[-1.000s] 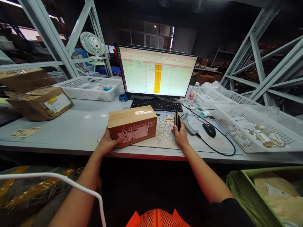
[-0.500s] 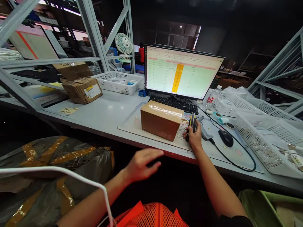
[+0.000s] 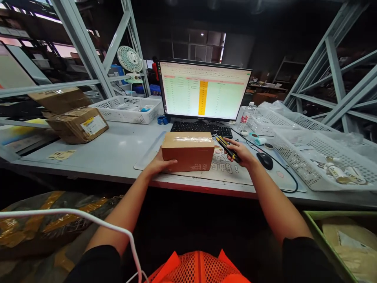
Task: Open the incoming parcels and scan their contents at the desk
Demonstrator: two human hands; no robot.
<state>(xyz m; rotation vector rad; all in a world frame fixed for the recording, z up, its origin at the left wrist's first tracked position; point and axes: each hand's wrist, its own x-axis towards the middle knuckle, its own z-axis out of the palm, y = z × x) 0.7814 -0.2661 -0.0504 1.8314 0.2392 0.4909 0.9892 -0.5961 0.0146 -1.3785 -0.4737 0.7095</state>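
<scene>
A brown cardboard box (image 3: 188,153) with clear tape along its top sits on the desk mat (image 3: 235,173) in front of the monitor. My left hand (image 3: 159,163) grips its left end, thumb on the near face and the other fingers hidden behind the corner. To the right of the box, my right hand (image 3: 238,152) is closed around a black and yellow utility knife (image 3: 227,147), which points up and left towards the box's right end. Whether its blade is out I cannot tell.
Behind the box stand a keyboard (image 3: 202,128) and a monitor (image 3: 203,92). A mouse (image 3: 264,160) and white baskets (image 3: 309,169) are at right. An open carton (image 3: 78,124) lies at left. A white cable (image 3: 88,218) crosses low in front.
My left hand has moved from in front of the desk onto the box's left end. The box has turned squarer to me. The knife now tilts left, and the view has shifted right.
</scene>
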